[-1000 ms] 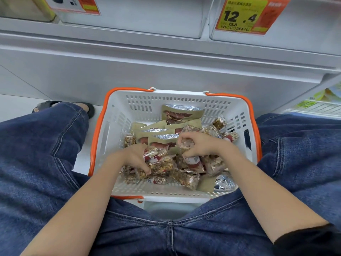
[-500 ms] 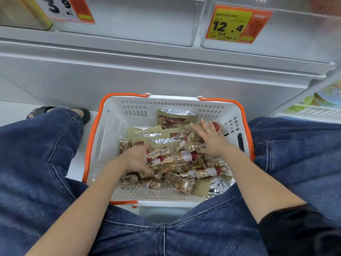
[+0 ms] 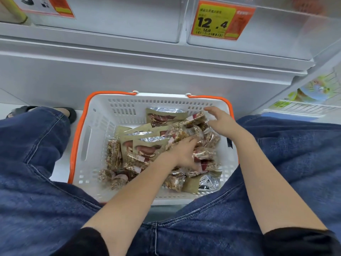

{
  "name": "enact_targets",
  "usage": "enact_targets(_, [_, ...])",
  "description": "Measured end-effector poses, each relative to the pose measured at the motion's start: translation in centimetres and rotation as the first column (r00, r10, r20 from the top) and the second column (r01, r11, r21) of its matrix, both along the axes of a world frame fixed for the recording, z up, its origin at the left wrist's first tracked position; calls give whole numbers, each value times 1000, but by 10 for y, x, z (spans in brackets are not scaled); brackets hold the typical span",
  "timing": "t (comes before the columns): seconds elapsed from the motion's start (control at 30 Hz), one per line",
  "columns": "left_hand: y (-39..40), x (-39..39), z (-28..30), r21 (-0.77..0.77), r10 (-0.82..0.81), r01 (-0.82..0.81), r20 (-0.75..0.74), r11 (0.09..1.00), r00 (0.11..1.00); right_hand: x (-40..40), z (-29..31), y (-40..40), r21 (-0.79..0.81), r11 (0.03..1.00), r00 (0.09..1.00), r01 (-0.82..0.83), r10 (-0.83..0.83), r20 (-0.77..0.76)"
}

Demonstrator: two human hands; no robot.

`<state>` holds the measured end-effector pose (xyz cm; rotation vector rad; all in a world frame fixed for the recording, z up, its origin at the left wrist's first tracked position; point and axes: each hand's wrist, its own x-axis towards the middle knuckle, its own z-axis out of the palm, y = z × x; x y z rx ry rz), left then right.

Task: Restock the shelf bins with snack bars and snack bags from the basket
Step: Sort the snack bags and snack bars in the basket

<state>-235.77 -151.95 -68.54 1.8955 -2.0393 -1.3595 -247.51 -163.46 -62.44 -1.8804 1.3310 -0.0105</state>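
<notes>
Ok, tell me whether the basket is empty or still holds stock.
Still stocked. The basket holds clear-wrapped snack bars and tan foil-topped snack bags piled across its floor, both hands among them.

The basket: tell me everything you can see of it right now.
The basket is white slotted plastic with an orange rim and orange handles folded down along it. It sits on the pale floor between the person's knees, below the shelf bins. Inside lie clear-wrapped snack bars and tan, foil-topped snack bags. The left hand reaches among the bars; the right hand hovers by the far right corner, fingers spread.
</notes>
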Motion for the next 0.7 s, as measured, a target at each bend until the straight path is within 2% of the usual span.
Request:
enact_targets(0.07, [7,7,-6,44,30,-26,-96,999,995,8,-11,5,9,999,999,-32,32,8])
enact_targets(0.2, [35,26,-13,154,-11,18,-46,988,999,33,-24,18,8,992,991,-129,129,38])
enact_targets(0.27, [45,42,-17,177,68,-50,-101,983,992,49,-29,31,1,976,975,-217,216,47])
enact_targets(0.33, [54,70,-23,151,239,-222,-104,963,965,66,-36,46,-14,958,957,-285,286,52])
enact_targets(0.43, [80,133,-35,-47,498,-497,139,867,856,89,-53,70,29,891,891,-454,453,22])
enact_targets(0.5, [103,170,-43,-148,529,-512,348,846,774,102,-70,84,111,827,832,-551,555,-9])
enact_targets(0.57, [113,185,-46,-166,532,-515,426,841,732,110,-88,92,137,798,800,-587,598,-53])
enact_targets(0.63, [110,178,-47,-134,622,-612,283,780,730,114,-99,93,117,828,828,-548,557,-67])
enact_targets(0.7, [103,170,-53,-55,743,-744,133,666,656,120,-104,89,89,858,857,-506,511,-63])
